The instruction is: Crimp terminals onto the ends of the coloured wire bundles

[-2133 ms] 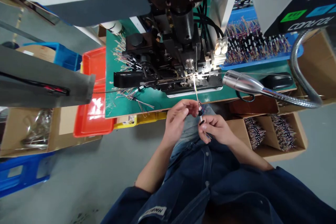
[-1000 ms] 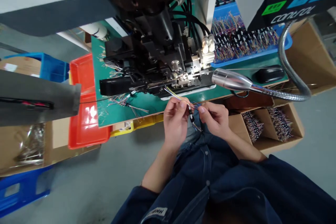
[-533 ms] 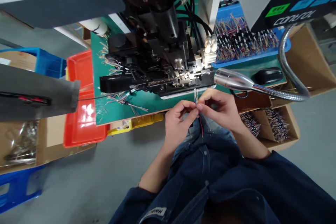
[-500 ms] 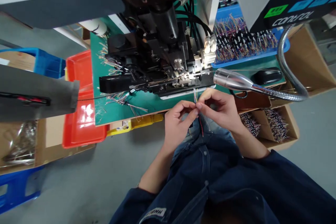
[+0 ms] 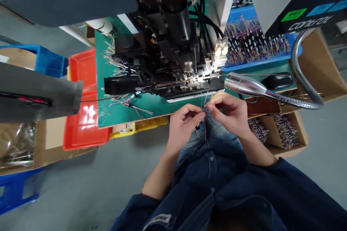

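My left hand (image 5: 183, 122) and my right hand (image 5: 230, 113) meet fingertip to fingertip just in front of the black crimping machine (image 5: 168, 68). Both pinch a small bundle of thin coloured wires (image 5: 205, 113); its loose ends stick up toward the machine's lit jaw and a red strand hangs down over my lap. A small black connector hangs under my left fingers. Both hands are closed in a pinch.
The machine stands on a green mat (image 5: 119, 108). A gooseneck lamp (image 5: 244, 85) reaches in from the right. A blue tray of wired connectors (image 5: 257, 48) lies behind it. A red tray (image 5: 84, 115) sits at left, cardboard boxes of parts (image 5: 279, 131) at right.
My hands came together from holding the harness stretched toward the machine, then pinched the wire ends side by side. The view has shifted slightly; the hands barely moved in the last half second.
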The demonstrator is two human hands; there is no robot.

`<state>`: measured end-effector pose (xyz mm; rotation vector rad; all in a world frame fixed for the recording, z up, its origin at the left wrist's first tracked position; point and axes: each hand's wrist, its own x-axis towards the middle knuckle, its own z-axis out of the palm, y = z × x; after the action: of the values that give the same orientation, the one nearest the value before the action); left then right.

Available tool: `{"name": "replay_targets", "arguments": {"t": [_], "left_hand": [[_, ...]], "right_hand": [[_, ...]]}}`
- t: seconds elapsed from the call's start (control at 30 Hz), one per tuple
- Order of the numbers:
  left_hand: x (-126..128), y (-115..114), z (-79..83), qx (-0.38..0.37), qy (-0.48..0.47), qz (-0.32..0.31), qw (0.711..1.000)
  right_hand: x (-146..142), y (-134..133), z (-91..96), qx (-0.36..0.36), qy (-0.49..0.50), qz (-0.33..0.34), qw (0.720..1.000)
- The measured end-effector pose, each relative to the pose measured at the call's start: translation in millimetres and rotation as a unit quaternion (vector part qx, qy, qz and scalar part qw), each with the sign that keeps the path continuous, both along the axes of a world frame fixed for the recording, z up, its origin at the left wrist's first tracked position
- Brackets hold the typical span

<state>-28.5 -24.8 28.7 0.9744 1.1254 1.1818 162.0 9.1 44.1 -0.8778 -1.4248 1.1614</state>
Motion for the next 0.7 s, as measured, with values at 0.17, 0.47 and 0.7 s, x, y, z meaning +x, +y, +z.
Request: {"name": "replay_targets", "arguments": {"t": [0.17, 0.47, 0.7], "left_hand": [[3.6, -0.4, -7.4, -0.002, -0.042, 0.006, 0.999], [6.2, -2.5, -7.3, 0.044, -0.009, 0.005, 0.999], [6.7, -2.7, -8.2, 0.053, -0.007, 0.024, 0.998]], "right_hand": [[-3.3, -2.1, 0.3, -0.048, 0.008, 0.022, 0.999], [-4.1, -1.8, 3.1, -0.008, 0.006, 0.025, 1.0], [2.9, 9.7, 4.1, -0.039, 0.054, -0.073, 0.995]]}}
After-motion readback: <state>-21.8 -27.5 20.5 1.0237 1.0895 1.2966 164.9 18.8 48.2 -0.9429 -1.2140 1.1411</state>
